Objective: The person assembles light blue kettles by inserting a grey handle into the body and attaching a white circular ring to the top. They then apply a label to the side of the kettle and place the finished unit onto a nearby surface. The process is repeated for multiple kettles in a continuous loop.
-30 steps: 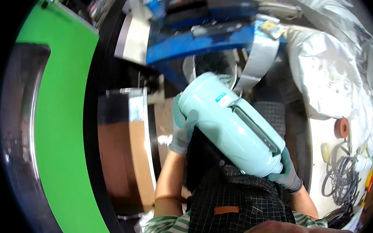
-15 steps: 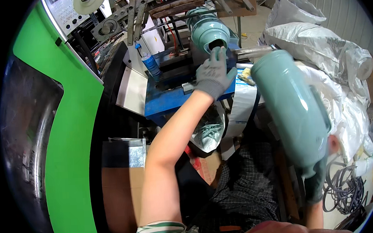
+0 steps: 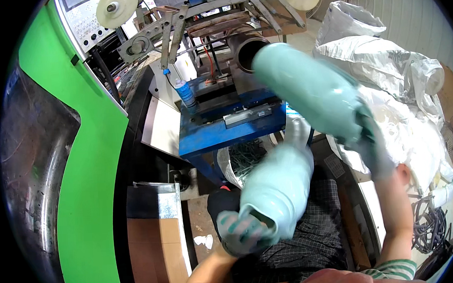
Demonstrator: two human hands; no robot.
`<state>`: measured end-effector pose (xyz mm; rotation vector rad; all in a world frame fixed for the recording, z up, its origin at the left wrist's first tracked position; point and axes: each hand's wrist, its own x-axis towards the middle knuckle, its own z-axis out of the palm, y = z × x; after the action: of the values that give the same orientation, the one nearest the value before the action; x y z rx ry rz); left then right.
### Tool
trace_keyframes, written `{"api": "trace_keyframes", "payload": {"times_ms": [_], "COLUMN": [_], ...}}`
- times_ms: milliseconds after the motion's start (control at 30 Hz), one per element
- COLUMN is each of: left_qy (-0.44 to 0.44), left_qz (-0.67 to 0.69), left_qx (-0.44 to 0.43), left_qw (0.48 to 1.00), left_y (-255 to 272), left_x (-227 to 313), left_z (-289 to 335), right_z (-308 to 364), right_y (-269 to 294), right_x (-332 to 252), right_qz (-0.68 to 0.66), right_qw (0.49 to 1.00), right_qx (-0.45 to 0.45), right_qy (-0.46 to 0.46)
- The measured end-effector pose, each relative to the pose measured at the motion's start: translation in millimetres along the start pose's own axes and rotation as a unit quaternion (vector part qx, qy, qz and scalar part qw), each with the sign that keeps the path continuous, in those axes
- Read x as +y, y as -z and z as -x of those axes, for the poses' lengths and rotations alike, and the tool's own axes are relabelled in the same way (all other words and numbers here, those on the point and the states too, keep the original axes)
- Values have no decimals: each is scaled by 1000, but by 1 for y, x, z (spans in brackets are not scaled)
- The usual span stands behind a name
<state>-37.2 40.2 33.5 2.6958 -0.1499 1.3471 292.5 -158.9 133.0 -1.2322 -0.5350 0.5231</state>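
Low over my lap is a pale green hollow plastic flask shell, somewhat blurred. My left hand, in a grey glove, is closed on its open rim, fingers at the opening. A second pale green flask shell is held up at the right, its rounded end slanting toward the machine. Around its near end my gloved right hand is wrapped, smeared by motion. Just beyond that shell, a hollow metal cylinder on the machine faces me with its round dark opening showing.
The machine's blue bench carries a blue-labelled bottle and a metal block. Beneath stands a lined bin of green scraps. White sacks fill the right, near coiled cable. A green machine panel borders the left.
The shell that sat on the machine's cylinder is now over my lap in my left hand. My right hand has raised the other shell up and leftward toward the cylinder.
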Motion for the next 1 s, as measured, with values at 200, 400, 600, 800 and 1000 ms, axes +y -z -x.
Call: {"api": "trace_keyframes", "payload": {"times_ms": [200,400,600,800,1000], "left_qy": [13,11,32,88,85], "left_qz": [78,143,158,146,147], "left_qx": [-49,-48,-41,-106,-59], "left_qw": [996,989,986,980,984], "left_y": [-1,-18,-31,-15,-26], "left_x": [21,48,45,44,22], "left_z": [45,63,46,43,36], "right_z": [-116,-256,-262,-33,138], "right_y": [-137,-170,-113,-69,118], "right_x": [52,64,94,159,134], "right_qz": [-136,-410,-497,11,368], "right_qw": [989,907,838,997,877], "right_qx": [-38,-79,-226,-23,303], "right_qy": [40,-60,7,79,62]}}
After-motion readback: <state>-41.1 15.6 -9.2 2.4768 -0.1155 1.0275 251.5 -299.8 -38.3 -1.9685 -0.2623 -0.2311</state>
